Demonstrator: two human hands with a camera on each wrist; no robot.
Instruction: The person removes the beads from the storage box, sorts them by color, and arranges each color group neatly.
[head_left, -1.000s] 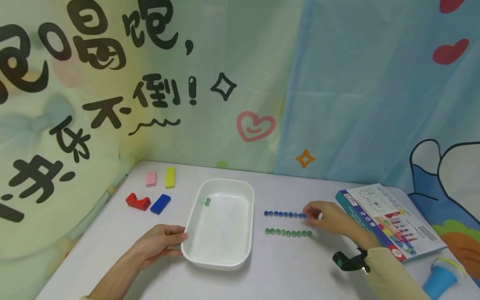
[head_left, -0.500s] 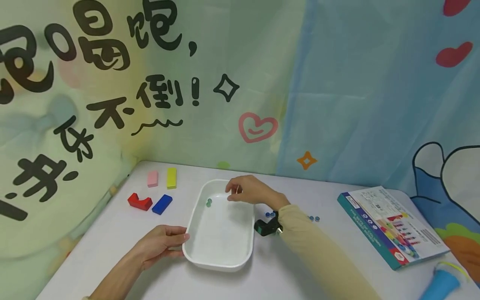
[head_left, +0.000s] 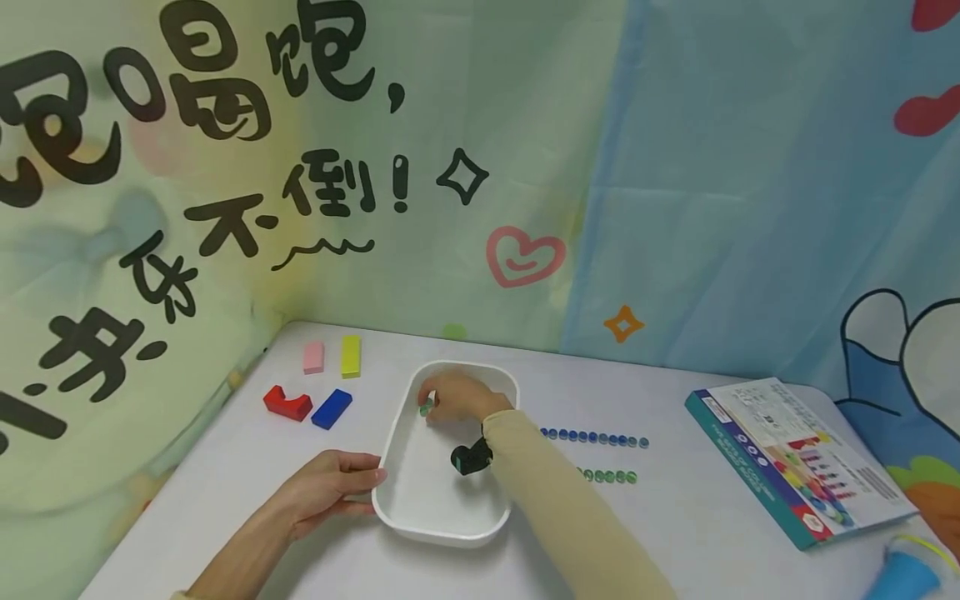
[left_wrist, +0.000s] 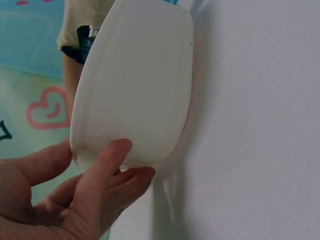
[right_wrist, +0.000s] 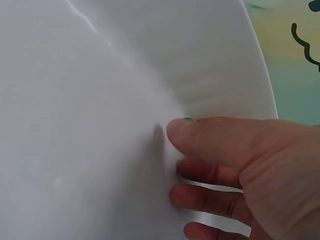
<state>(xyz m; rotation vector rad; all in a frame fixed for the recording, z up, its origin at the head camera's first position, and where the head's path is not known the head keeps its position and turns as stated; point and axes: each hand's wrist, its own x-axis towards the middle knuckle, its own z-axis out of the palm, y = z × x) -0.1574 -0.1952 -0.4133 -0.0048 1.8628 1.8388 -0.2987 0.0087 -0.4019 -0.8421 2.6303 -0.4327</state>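
Steadying comes first: at lower left of the head view the left hand rests against the near left edge of the white tray, thumb on the rim and fingers relaxed along the outer wall, as the left wrist view confirms. It should keep that light brace so the tray does not slide. Toward the middle of the frame, the right hand reaches into the tray's far end, fingertips pinched around a green bead; in the right wrist view only a sliver of green shows at the thumb tip, close to the tray floor. Letting it go low, I judge, would stop it bouncing or rolling.

At upper left of the table lie a pink block, a yellow block, a red block and a blue block, well clear of the hands. Right of the tray run a row of blue beads and a shorter row of green beads; the sleeve passes close beside them and could scatter them. At far right sit a boxed book and a blue cup.
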